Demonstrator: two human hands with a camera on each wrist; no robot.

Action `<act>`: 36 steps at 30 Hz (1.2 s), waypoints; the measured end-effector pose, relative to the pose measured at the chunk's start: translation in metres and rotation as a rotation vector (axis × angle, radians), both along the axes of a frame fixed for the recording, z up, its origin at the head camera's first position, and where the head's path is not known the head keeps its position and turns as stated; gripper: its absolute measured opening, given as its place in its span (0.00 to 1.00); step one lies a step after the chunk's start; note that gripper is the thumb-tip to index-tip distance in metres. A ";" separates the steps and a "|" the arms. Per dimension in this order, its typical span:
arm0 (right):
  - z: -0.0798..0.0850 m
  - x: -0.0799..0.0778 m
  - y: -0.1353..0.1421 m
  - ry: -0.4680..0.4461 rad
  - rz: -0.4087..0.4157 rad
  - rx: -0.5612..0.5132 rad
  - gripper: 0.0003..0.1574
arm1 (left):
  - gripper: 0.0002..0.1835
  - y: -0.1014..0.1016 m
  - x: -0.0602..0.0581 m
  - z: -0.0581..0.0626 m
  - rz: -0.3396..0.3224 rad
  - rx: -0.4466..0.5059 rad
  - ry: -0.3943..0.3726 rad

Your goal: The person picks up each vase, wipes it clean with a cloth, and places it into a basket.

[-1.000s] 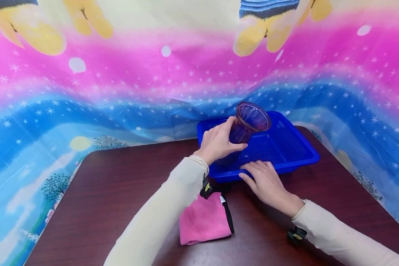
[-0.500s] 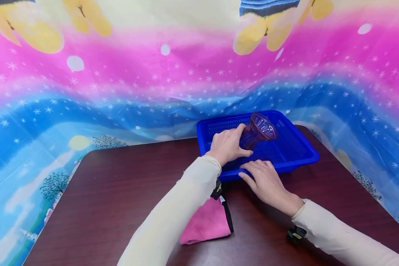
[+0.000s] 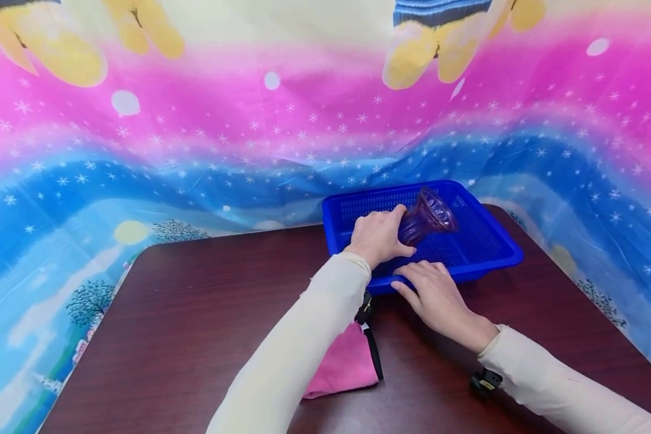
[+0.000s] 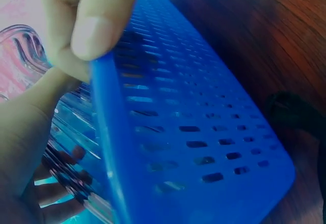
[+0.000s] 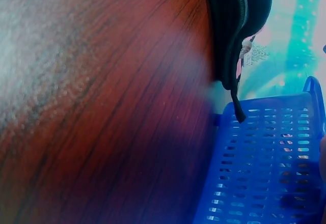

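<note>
A purple ribbed glass vase [image 3: 431, 214] with a flared mouth leans over inside the blue plastic basket [image 3: 507, 259], its mouth toward the right. My left hand [image 3: 378, 238] grips the vase's body from the left, over the basket, and hides its lower part. At the near rim my right hand [image 3: 439, 298] holds the basket, fingers over the edge. In the left wrist view the right thumb [image 4: 94, 35] presses on the outside of that rim. Through the slotted wall [image 4: 204, 132], parts of the vase show faintly.
A pink fabric piece [image 3: 347, 364] with a black edge lies on the brown wooden table [image 3: 206, 313], partly behind the left sleeve. The right wrist view shows its black zippered side [image 5: 226, 30]. A printed cloth backdrop [image 3: 239, 126] hangs around the table.
My left hand has moved right and lowered the vase into the basket, tilting it further over. The right hand stays at the rim.
</note>
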State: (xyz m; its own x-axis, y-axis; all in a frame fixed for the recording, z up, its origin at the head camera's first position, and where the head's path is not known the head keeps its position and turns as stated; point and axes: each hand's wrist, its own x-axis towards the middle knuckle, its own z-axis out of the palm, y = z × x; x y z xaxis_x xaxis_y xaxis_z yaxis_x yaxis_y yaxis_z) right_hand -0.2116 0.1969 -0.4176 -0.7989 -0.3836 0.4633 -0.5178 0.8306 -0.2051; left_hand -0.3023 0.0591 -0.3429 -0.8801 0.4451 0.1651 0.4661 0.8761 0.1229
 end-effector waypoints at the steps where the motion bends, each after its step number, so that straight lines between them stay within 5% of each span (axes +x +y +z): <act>1: 0.000 0.000 0.000 0.001 0.001 0.001 0.12 | 0.43 0.001 0.000 0.000 -0.001 -0.012 0.000; 10: 0.000 -0.001 0.002 0.004 0.001 0.009 0.13 | 0.42 0.007 -0.002 -0.001 0.033 -0.015 0.003; 36: -0.001 -0.001 0.001 0.012 0.000 0.009 0.12 | 0.39 0.018 -0.006 -0.021 -0.009 -0.114 -0.024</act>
State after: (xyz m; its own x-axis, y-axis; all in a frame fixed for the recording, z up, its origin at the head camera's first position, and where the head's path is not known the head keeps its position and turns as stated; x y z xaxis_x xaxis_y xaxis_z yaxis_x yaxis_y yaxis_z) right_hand -0.2126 0.1983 -0.4183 -0.7934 -0.3876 0.4694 -0.5200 0.8324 -0.1914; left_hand -0.3080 0.0766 -0.3636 -0.8792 0.4675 0.0920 0.4720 0.8809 0.0342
